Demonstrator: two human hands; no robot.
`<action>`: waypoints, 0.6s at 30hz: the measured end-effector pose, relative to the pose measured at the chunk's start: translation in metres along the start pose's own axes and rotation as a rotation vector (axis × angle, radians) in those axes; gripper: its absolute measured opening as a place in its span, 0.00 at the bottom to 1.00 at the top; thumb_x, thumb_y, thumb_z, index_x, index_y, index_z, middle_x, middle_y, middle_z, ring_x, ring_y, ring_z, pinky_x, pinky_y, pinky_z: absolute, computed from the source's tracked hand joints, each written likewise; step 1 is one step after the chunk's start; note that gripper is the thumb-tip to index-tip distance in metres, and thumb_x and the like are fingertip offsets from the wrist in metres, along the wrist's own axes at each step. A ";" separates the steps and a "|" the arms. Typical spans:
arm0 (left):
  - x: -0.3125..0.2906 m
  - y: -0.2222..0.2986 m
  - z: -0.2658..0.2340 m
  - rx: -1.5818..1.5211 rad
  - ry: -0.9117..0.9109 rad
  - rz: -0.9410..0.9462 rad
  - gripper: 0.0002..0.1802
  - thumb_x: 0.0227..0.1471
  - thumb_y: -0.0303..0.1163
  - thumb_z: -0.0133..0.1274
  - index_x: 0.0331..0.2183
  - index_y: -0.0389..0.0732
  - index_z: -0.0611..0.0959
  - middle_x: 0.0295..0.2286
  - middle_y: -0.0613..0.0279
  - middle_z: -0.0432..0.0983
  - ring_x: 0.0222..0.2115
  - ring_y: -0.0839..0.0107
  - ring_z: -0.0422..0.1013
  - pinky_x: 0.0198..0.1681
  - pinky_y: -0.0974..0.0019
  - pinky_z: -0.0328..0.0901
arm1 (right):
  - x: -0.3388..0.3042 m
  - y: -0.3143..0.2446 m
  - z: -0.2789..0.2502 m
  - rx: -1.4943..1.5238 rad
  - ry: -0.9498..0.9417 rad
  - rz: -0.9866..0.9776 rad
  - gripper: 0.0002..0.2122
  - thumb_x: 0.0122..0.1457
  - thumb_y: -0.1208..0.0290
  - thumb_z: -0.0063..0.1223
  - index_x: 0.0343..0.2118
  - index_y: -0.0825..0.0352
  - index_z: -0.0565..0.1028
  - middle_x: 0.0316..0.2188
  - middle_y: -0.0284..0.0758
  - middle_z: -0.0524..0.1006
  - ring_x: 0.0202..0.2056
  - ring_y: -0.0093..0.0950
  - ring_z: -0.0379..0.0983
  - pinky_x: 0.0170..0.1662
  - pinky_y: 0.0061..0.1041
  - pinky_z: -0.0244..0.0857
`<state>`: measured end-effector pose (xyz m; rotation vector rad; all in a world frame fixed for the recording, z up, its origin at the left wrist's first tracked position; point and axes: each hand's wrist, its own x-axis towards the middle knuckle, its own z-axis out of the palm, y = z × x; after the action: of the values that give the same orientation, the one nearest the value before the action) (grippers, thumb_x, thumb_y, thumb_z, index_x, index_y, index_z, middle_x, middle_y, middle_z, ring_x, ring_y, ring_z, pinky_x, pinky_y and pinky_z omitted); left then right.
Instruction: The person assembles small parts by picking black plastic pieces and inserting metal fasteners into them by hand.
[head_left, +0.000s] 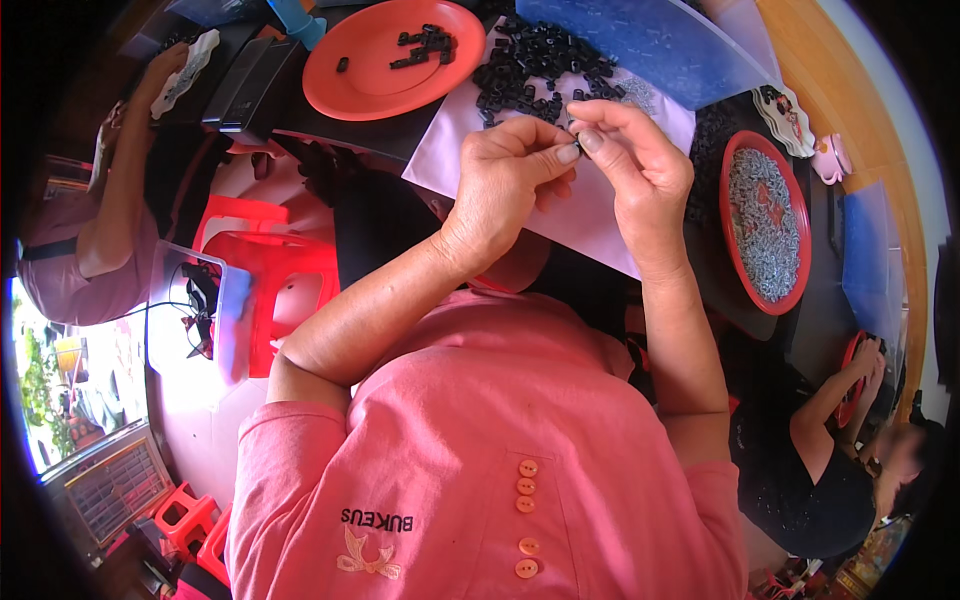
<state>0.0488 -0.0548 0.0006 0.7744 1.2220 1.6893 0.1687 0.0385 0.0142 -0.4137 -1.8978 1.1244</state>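
My left hand [507, 180] and my right hand [637, 170] meet above a pale pink cloth [600, 222]. Thumb and forefinger of the left are pinched together on a small black plastic part [575, 141], mostly covered by the fingertips. My right hand's thumb and forefinger close in a pinch at the same spot; what lies between them is too small to make out. Just beyond, a heap of small black plastic parts [535, 62] is spread on the cloth, with a few small silvery pieces [638, 95] at its right.
An orange-red plate [330, 95] bears several black parts, far left. A clear bluish bin [640, 45] stands behind the heap. To the right, a red bowl [737, 250] holds silvery screws, near a pink cup [830, 158]. Other people sit at left and lower right; red stools [285, 265] stand left.
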 end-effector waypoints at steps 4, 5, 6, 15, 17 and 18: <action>-0.001 0.000 -0.001 0.018 0.013 -0.009 0.06 0.55 0.28 0.57 0.31 0.34 0.80 0.21 0.65 0.76 0.21 0.80 0.70 0.23 0.76 0.63 | -0.001 -0.002 0.000 0.050 -0.003 0.038 0.08 0.57 0.84 0.53 0.39 0.69 0.78 0.33 0.30 0.79 0.35 0.17 0.74 0.41 0.16 0.68; -0.001 0.000 0.000 0.031 0.017 -0.015 0.06 0.55 0.27 0.57 0.31 0.34 0.80 0.21 0.65 0.76 0.21 0.80 0.70 0.23 0.76 0.63 | -0.001 -0.002 0.000 0.050 -0.003 0.038 0.08 0.57 0.84 0.53 0.39 0.69 0.78 0.33 0.30 0.79 0.35 0.17 0.74 0.41 0.16 0.68; -0.001 0.000 0.000 0.031 0.018 -0.015 0.06 0.55 0.27 0.57 0.31 0.34 0.80 0.21 0.65 0.76 0.21 0.80 0.70 0.23 0.76 0.63 | -0.001 -0.003 -0.002 0.039 -0.009 0.033 0.08 0.56 0.84 0.53 0.39 0.69 0.78 0.33 0.29 0.79 0.34 0.17 0.73 0.41 0.16 0.68; 0.001 -0.001 0.000 0.067 0.039 0.026 0.05 0.54 0.26 0.57 0.31 0.33 0.80 0.21 0.65 0.75 0.21 0.80 0.69 0.23 0.76 0.62 | -0.005 0.002 0.007 -0.049 0.056 -0.050 0.08 0.55 0.86 0.53 0.36 0.70 0.77 0.32 0.32 0.78 0.33 0.19 0.73 0.38 0.17 0.68; 0.000 -0.002 0.000 0.036 0.034 0.035 0.05 0.54 0.25 0.56 0.31 0.33 0.80 0.21 0.65 0.75 0.21 0.80 0.69 0.23 0.76 0.62 | -0.005 0.001 0.005 -0.143 0.038 -0.136 0.08 0.55 0.87 0.52 0.36 0.70 0.77 0.31 0.32 0.78 0.32 0.20 0.74 0.37 0.17 0.67; 0.000 -0.002 0.000 0.035 0.035 0.034 0.05 0.54 0.25 0.56 0.31 0.33 0.80 0.21 0.65 0.75 0.21 0.80 0.69 0.23 0.76 0.62 | -0.004 0.000 0.005 -0.133 0.036 -0.147 0.08 0.54 0.87 0.51 0.36 0.70 0.77 0.30 0.33 0.78 0.31 0.20 0.74 0.37 0.17 0.67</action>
<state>0.0498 -0.0546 -0.0010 0.7939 1.2722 1.7193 0.1671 0.0337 0.0113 -0.3582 -1.9445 0.8924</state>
